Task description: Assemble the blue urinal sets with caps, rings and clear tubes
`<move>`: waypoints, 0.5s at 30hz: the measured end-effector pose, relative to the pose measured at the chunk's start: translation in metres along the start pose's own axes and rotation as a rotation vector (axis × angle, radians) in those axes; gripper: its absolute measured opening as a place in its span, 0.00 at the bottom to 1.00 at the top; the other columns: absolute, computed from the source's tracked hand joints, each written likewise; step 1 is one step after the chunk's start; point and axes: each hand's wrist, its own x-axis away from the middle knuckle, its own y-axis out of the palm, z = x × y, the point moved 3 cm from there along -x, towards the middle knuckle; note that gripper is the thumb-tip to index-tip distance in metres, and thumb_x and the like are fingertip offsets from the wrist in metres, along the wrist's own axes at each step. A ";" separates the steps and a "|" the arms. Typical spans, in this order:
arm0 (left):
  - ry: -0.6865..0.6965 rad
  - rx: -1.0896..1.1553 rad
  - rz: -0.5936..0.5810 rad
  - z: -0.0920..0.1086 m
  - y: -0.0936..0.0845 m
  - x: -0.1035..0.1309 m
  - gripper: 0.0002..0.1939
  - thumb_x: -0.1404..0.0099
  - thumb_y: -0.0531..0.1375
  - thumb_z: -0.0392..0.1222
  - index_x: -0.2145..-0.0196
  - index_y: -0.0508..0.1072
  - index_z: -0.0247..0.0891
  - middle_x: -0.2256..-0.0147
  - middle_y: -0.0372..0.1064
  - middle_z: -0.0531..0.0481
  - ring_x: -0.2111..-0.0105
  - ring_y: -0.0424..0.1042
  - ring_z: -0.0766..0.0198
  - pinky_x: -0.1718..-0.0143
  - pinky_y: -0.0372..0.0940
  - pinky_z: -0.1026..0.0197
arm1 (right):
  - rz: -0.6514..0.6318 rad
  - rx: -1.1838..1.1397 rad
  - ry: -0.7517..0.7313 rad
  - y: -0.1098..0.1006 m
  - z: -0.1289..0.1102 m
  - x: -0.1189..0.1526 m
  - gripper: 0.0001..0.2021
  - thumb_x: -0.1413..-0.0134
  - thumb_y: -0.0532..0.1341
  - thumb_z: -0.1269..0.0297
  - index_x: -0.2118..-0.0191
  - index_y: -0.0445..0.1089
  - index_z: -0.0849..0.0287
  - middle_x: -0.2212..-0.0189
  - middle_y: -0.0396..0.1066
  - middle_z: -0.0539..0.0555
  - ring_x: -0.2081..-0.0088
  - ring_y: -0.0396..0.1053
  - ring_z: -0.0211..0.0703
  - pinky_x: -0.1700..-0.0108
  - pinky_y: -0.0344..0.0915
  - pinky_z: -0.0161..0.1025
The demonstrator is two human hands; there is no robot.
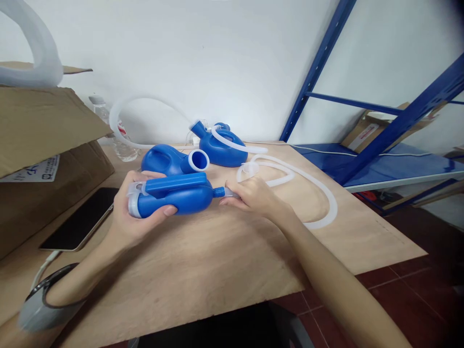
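My left hand (136, 208) is wrapped round the capped end of a blue bottle (181, 195) with a handle, held sideways above the table. At the bottle's narrow spout on the right, my right hand (250, 195) pinches the end fitting of a clear tube (328, 198), whose fitting touches the spout. The tube loops over the table to the right. Just behind the held bottle lies a second blue bottle (163, 159) with an open, white-rimmed mouth. Farther back stands another blue bottle (223, 147) with a tube across it.
A cardboard box (43, 125) stands at the left, with a coiled tube (47, 53) above it. Near it are a black phone (81, 220) on a cable and a clear water bottle (123, 145). Blue shelving (326, 164) stands beyond the right edge of the wooden table (203, 270).
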 end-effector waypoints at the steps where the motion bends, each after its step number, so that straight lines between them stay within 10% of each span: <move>1: 0.037 0.002 -0.013 0.003 0.000 -0.001 0.22 0.45 0.74 0.45 0.61 0.66 0.43 0.55 0.74 0.47 0.54 0.74 0.53 0.54 0.69 0.51 | 0.012 0.013 0.003 0.001 0.001 0.000 0.32 0.31 0.44 0.34 0.67 0.69 0.57 0.81 0.64 0.51 0.78 0.56 0.41 0.71 0.42 0.40; 15: 0.136 -0.029 -0.047 0.009 0.004 -0.003 0.21 0.47 0.74 0.41 0.62 0.67 0.43 0.60 0.73 0.49 0.59 0.74 0.54 0.57 0.68 0.51 | -0.058 0.306 -0.110 0.000 -0.007 0.001 0.31 0.27 0.43 0.40 0.64 0.71 0.59 0.79 0.69 0.55 0.77 0.58 0.43 0.70 0.40 0.43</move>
